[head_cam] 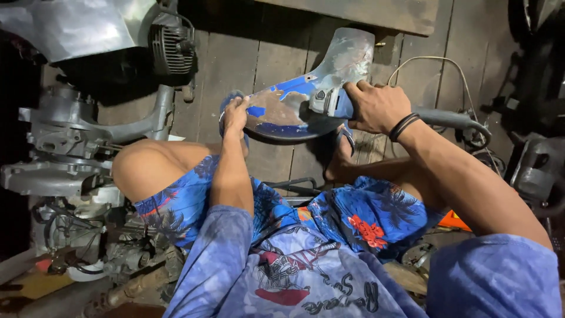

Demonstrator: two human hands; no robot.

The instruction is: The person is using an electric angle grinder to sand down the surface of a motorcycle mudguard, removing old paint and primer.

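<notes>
A curved metal body panel [306,94], blue paint partly stripped to bare grey metal, rests across my feet on the wooden floor. My left hand [235,115] grips its left edge. My right hand [376,106], with a black band on the wrist, is shut on a blue-grey angle grinder [329,103] whose head lies against the panel's surface. The grinder's handle and cable [453,121] trail off to the right. I sit with bent bare knees, in blue flowered shorts.
A grey engine and frame parts [65,147] crowd the left side, with a finned cylinder [170,47] above. Dark machine parts [535,165] stand at the right. A wire [435,59] loops over the plank floor beyond the panel.
</notes>
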